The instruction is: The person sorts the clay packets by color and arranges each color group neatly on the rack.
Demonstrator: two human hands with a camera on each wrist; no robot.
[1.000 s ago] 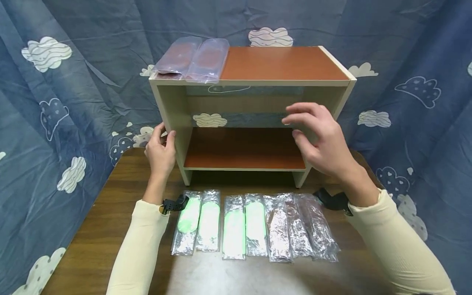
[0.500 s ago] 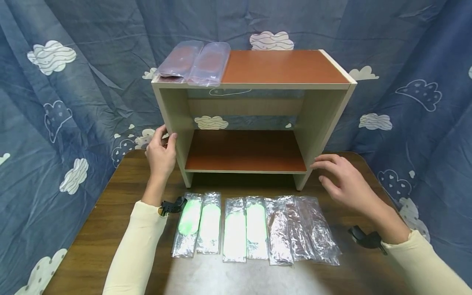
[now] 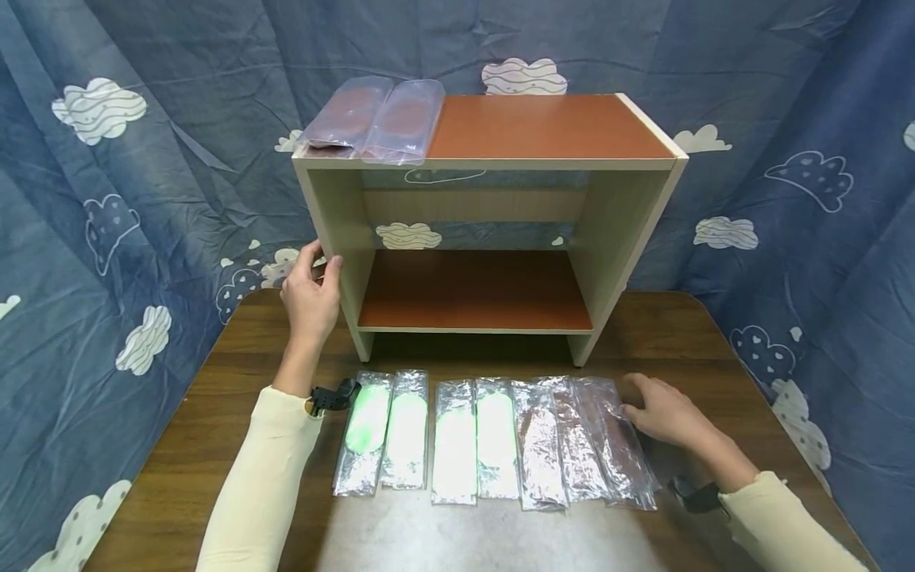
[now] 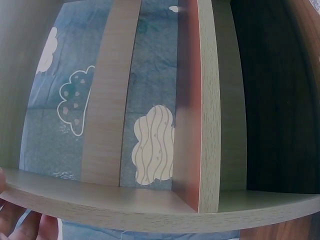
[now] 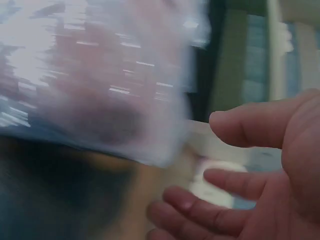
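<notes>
My left hand (image 3: pixel 311 300) grips the left side panel of a small two-tier shelf (image 3: pixel 480 328), thumb at the front edge and fingers behind on the outer side. The left wrist view shows the shelf's pale edge board (image 4: pixel 209 120) close up, with a few fingertips (image 4: pixel 30 227) at the lower left corner. My right hand (image 3: pixel 668 409) is low over the table at the rightmost clear plastic packet (image 3: pixel 620 445), fingers apart and holding nothing. In the right wrist view the same packet (image 5: pixel 115 85) is blurred, and the thumb (image 5: pixel 250 122) stands away from the fingers.
Several shiny clear packets lie in a row before the shelf; the left ones, such as one packet (image 3: pixel 453 453), glow green-white. Two clear sleeves (image 3: pixel 403 119) lie on the shelf top's left end. Behind the wooden table (image 3: pixel 236 381) hangs a blue cloud-patterned curtain (image 3: pixel 750 79).
My right hand has come down from in front of the shelf's right side to the rightmost packet. My left hand keeps its grip on the side panel.
</notes>
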